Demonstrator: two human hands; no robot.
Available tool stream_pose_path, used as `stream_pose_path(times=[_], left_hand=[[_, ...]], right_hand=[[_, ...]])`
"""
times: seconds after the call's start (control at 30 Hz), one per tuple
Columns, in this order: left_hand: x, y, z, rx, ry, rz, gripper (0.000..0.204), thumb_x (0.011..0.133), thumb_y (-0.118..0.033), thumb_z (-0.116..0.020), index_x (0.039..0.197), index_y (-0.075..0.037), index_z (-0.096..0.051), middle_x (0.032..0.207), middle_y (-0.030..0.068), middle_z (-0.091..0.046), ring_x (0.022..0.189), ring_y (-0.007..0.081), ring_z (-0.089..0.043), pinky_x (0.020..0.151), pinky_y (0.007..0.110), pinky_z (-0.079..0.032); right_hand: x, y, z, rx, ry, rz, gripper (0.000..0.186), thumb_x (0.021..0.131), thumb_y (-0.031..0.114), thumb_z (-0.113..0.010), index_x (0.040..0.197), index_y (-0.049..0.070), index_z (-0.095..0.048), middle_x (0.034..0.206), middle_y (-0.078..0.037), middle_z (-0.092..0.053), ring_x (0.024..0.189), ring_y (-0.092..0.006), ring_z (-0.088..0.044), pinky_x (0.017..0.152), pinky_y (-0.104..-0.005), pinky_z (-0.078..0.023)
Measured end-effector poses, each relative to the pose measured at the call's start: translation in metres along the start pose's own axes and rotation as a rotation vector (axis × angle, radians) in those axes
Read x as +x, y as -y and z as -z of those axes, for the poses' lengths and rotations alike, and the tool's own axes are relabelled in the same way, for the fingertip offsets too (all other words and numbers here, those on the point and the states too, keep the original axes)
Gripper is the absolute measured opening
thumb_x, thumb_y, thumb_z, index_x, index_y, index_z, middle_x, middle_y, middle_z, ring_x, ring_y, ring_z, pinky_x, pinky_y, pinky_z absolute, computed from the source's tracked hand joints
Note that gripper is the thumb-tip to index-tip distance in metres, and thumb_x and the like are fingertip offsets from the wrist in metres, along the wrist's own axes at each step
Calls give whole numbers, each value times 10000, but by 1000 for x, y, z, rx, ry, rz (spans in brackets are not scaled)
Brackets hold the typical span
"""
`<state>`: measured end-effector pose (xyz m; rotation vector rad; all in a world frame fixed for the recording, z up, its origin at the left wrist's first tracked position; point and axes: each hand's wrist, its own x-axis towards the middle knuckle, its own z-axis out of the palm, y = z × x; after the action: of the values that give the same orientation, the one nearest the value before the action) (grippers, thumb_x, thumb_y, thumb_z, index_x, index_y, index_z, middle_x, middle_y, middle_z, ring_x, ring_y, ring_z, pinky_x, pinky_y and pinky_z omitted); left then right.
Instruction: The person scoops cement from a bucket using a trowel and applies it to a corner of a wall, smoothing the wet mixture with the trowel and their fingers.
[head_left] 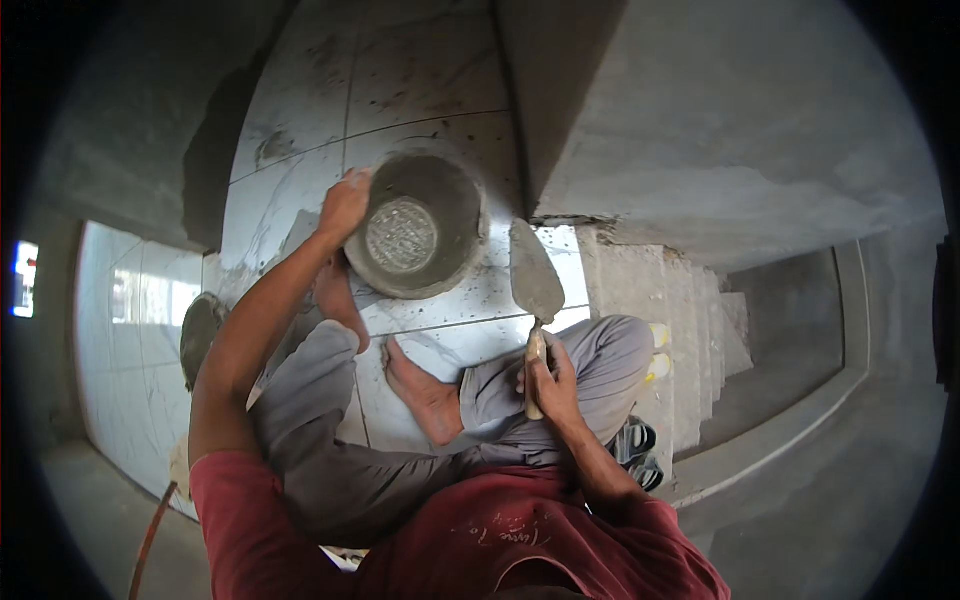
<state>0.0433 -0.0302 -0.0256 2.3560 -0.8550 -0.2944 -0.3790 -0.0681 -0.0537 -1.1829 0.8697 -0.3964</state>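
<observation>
A round grey mortar pan (pixel 462 215) tilts on the tiled floor in front of my feet, its inside coated with cement and a pale, rough patch at the bottom. My left hand (pixel 347 200) grips its left rim, with the fingers partly hidden over the edge. In front of my right knee, my right hand (pixel 550 380) is wrapped round the wooden handle of a trowel (pixel 535 272). The trowel's blade points away from me, smeared with grey cement, to the right of the pan and apart from it.
Cement-spotted marble-look tiles (pixel 420 75) run ahead between plastered walls. A rough concrete staircase (pixel 690 340) drops away on the right. Sandals (pixel 637 450) lie beside my right leg, near yellow-and-white items (pixel 659 352). A cement-covered dark object (pixel 200 335) stands left of my left arm.
</observation>
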Motion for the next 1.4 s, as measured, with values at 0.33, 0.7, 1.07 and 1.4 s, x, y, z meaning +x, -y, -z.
stream_pose_path(times=[0.33, 0.7, 1.07, 1.4], left_hand=[[-5, 4, -2, 9, 30, -29, 570, 952, -443, -335, 1179, 43, -528, 1100, 319, -574, 1079, 457, -527, 920, 421, -409], [-7, -2, 0, -24, 39, 32, 666, 943, -461, -358, 1280, 108, -438, 1208, 326, -520, 1180, 421, -486, 1007, 375, -368], [4, 23, -16, 22, 36, -64, 646, 945, -449, -364, 1273, 102, -446, 1178, 340, -528, 1156, 433, -497, 991, 393, -379], [-1, 10, -7, -23, 9, -12, 643, 945, -452, -364, 1278, 91, -447, 1175, 331, -536, 1149, 432, -502, 987, 390, -382]], right_hand=[[55, -14, -13, 264, -268, -141, 383, 911, 107, -552, 1234, 9, -371, 917, -116, -528, 620, -158, -580, 448, -289, -512], [122, 44, -14, 644, -114, -132, 233, 840, -2, -563, 1032, -66, -447, 768, -134, -541, 613, -220, -575, 492, -321, -510], [114, 137, 51, 838, -106, -123, 264, 835, 30, -628, 1022, -91, -487, 895, -122, -526, 730, -194, -557, 619, -264, -547], [-16, 100, 111, 348, 59, -311, 364, 813, 98, -567, 1130, -62, -489, 877, -126, -602, 567, -124, -562, 377, -225, -451]])
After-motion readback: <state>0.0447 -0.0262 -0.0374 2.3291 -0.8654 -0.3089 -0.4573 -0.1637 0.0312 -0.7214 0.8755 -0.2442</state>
